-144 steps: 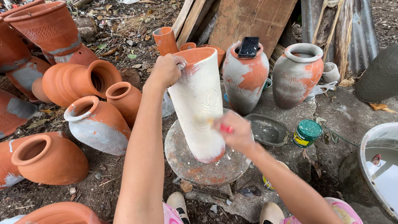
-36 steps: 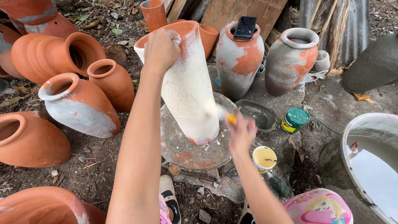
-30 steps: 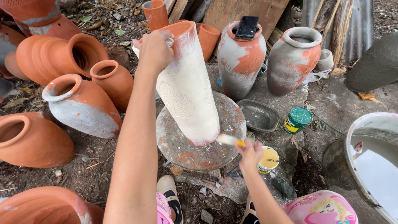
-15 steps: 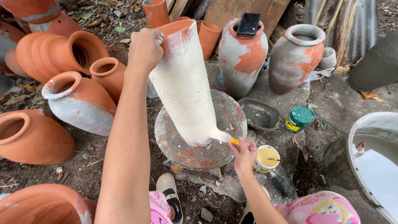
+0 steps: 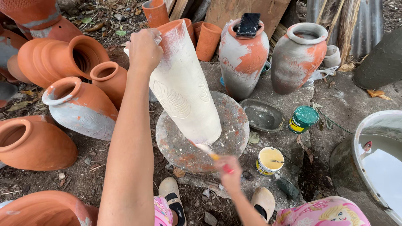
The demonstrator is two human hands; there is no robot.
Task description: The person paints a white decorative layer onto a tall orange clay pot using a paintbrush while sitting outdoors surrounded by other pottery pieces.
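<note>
Brush (image 5: 209,153) now lowered to the tall vase's (image 5: 184,90) base, by the round stand's (image 5: 176,146) near edge.
Painting continues: left hand (image 5: 144,50) clamps the rim, right hand (image 5: 229,169) grips the brush; the next stroke likely needs paint from the yellow tin (image 5: 269,160).

Your tall vase (image 5: 182,86) is coated cream-white with a raised leaf pattern, its rim still terracotta orange. At its two o'clock, two jars (image 5: 244,58) are grey-white with bare orange patches; at nine o'clock the pots (image 5: 63,56) are plain orange. At four o'clock sit a yellow paint tin (image 5: 269,160) and a green-lidded can (image 5: 303,119).
</note>
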